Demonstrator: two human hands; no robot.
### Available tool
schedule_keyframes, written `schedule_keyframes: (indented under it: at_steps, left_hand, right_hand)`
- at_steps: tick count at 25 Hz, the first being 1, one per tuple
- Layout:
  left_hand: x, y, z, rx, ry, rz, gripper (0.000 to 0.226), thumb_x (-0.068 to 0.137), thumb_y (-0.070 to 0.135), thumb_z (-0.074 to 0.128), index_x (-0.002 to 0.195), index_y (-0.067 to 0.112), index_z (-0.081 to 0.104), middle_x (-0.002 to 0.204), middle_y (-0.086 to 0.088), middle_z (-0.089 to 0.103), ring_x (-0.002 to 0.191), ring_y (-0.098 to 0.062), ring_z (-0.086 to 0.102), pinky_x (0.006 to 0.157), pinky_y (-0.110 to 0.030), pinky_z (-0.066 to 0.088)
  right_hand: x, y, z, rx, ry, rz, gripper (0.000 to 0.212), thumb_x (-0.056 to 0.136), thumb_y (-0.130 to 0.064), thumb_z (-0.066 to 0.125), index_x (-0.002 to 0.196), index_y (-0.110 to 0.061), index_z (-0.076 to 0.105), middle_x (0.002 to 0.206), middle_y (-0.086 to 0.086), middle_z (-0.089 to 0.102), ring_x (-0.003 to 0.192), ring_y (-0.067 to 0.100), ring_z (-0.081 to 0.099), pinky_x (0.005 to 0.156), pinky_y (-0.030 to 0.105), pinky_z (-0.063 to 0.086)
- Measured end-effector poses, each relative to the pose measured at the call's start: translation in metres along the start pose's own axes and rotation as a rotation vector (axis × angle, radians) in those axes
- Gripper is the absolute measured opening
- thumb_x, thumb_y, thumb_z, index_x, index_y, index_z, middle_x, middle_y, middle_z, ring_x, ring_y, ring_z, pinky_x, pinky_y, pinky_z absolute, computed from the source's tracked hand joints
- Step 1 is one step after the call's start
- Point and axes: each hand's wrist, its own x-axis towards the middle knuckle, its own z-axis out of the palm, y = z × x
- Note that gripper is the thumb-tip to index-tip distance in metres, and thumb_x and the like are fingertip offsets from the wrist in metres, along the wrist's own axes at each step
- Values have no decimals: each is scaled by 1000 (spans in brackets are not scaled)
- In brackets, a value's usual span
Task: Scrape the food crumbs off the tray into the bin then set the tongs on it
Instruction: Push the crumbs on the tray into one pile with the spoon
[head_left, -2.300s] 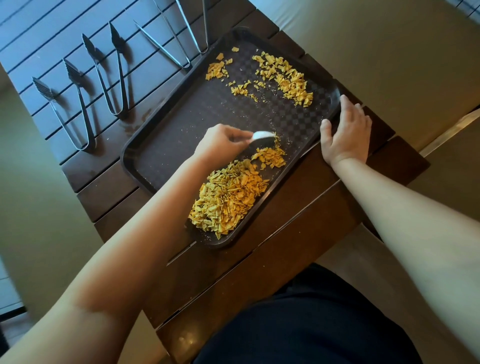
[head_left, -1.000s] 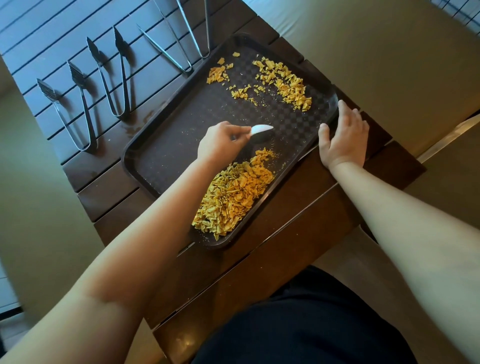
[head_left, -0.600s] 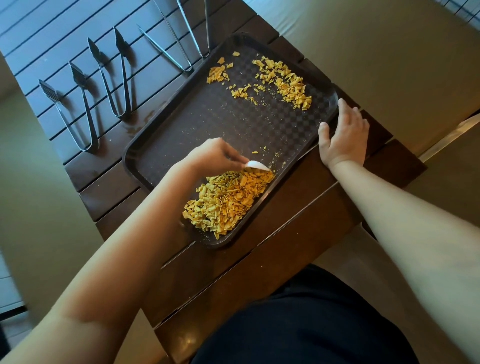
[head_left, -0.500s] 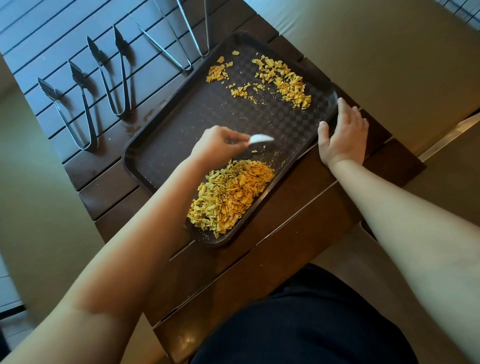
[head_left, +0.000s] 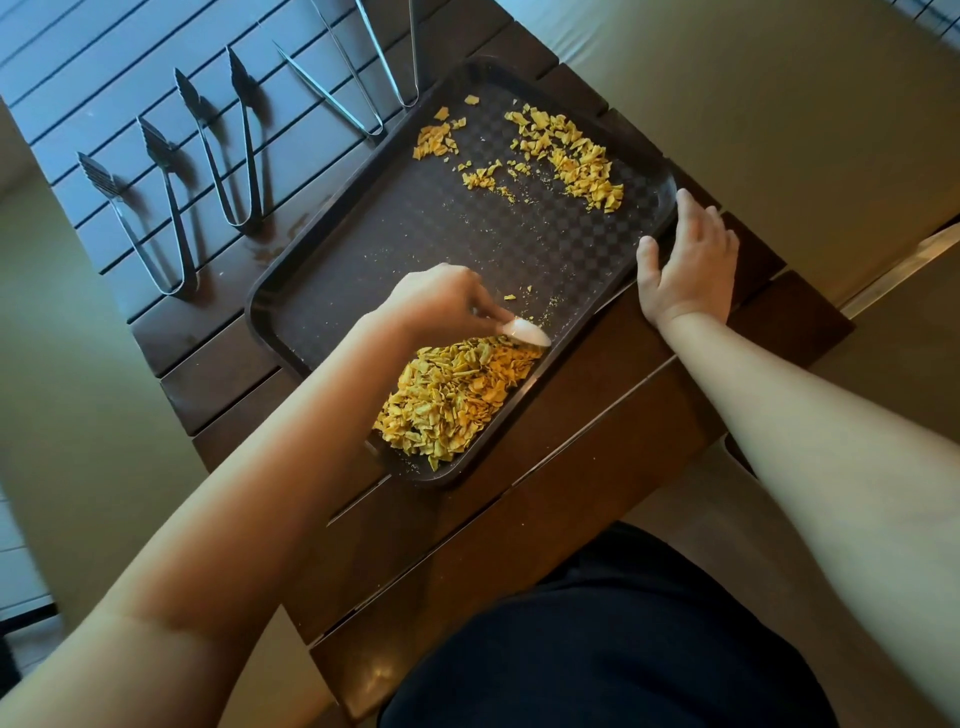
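Head view, dark checkered tray (head_left: 363, 244), yellow crumbs (head_left: 457, 395) heaped at near corner

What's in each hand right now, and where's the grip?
Left hand grips the white scraper by its upper end; right hand rests on the tray rim.

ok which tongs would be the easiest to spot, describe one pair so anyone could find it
Start at the dark tray on the slatted table; four pairs of tongs lie in a row beyond its far long edge. Take the leftmost tongs, farthest from the tray's crumb-strewn end. Unlike the two slim plain pairs, it has leaf-shaped toothed tips, and it lies outside its lookalike.
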Motion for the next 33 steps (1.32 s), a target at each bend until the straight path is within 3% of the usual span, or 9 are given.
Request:
schedule_keyframes:
  at_steps: [2, 4, 7, 13, 17, 20, 28, 31, 33]
  left_hand:
    - [-3, -7, 0, -137, -16, -32, 23, 84, 39, 65, 106, 37, 68, 105, 11, 61, 96, -8, 54, 80, -30, 44]
    - [0, -9, 6, -330, 149, -107, 23, 85, 35, 64, 108, 33, 68, 98, 9, 59, 87, -7, 52, 73, -27, 43]
    - [4, -9, 15, -402, 333, -199, 24, 87, 35, 62, 110, 31, 68, 94, 6, 57, 81, -8, 50, 60, -22, 40]
    - [-12, -17, 9, -354, 48, -123, 23, 84, 32, 66, 107, 29, 69, 82, 20, 53, 78, -3, 48, 68, -22, 40]
    - [-6, -11, 9, -503, 226, -161, 22, 86, 28, 64, 107, 29, 69, 90, 11, 58, 81, -8, 52, 73, -28, 46]
    - [7, 4, 12, -402, 273, -139, 23, 87, 31, 62, 110, 30, 68, 93, 9, 57, 83, -9, 52, 68, -26, 44]
    - [5, 2, -5, -374, -48, -80, 22, 84, 29, 66, 105, 26, 70, 85, 15, 64, 65, 5, 49, 65, -12, 39]
    - [23, 8, -12, -553, 140, -114, 21, 90, 28, 59, 109, 27, 68, 71, 11, 61, 46, 1, 40, 42, -8, 34]
    - [39, 15, -15, -576, 284, -99, 26, 94, 26, 52, 117, 27, 64, 78, 4, 65, 43, 1, 38, 41, -10, 32]
  right_hand:
    - [0, 0, 0, 0, -1, 2, 60, 96, -42, 35, 148, -13, 27, 151, 12, 33, 143, 29, 24, 117, 45, 15]
    - [0, -1, -1, -5, 0, 1, 59, 96, -41, 35, 148, -13, 27, 151, 12, 33, 143, 29, 24, 117, 44, 15]
    - [-1, -1, -2, -5, 2, 3, 59, 96, -41, 35, 148, -13, 27, 151, 12, 33, 143, 29, 24, 117, 44, 15]
    - [-2, -2, -1, -2, 0, -2, 59, 96, -39, 36, 147, -12, 27, 151, 12, 33, 143, 29, 24, 117, 44, 15]
    - [-1, -1, -1, -3, -2, -1, 59, 96, -40, 36, 147, -12, 27, 151, 13, 34, 143, 29, 24, 117, 45, 15]
    - [0, -1, -1, -3, -2, 0, 60, 95, -40, 35, 147, -13, 27, 151, 12, 34, 142, 29, 24, 117, 45, 16]
    - [-1, -2, -2, 1, -11, 2, 60, 95, -41, 34, 148, -13, 27, 151, 12, 33, 143, 29, 24, 117, 45, 15]
    - [-1, -1, -2, 15, -14, 9, 61, 94, -41, 34, 147, -13, 27, 151, 12, 34, 143, 30, 24, 117, 45, 16]
    - [-1, -2, -2, 15, -19, 9, 61, 94, -42, 33, 147, -13, 27, 151, 12, 34, 143, 29, 24, 117, 45, 15]
